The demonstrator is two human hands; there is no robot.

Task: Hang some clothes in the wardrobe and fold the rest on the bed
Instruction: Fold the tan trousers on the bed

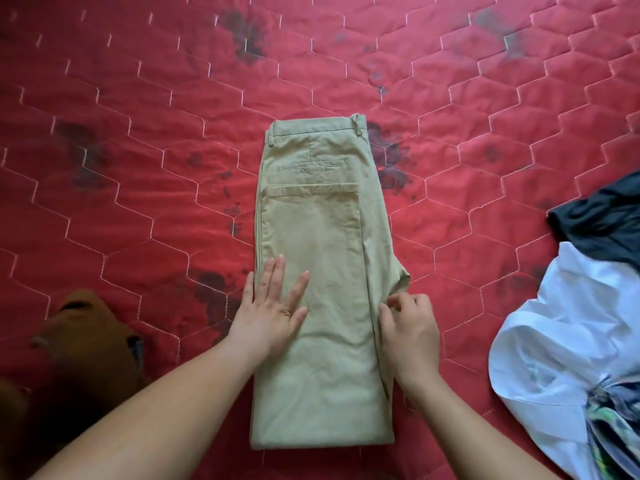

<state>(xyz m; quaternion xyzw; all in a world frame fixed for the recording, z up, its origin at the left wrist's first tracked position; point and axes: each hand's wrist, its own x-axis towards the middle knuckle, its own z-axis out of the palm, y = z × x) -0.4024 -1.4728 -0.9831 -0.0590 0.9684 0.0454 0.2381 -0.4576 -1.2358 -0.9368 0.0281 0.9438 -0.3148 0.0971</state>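
Khaki trousers (311, 220) under flat left fingers (276, 275), right fingers (403, 301) pinching edge

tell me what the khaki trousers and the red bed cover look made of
The khaki trousers look like cotton twill: matte, finely creased, stitched seams. The red bed cover seems quilted padded fabric, slight sheen, white hexagon stitching; fibre unclear.
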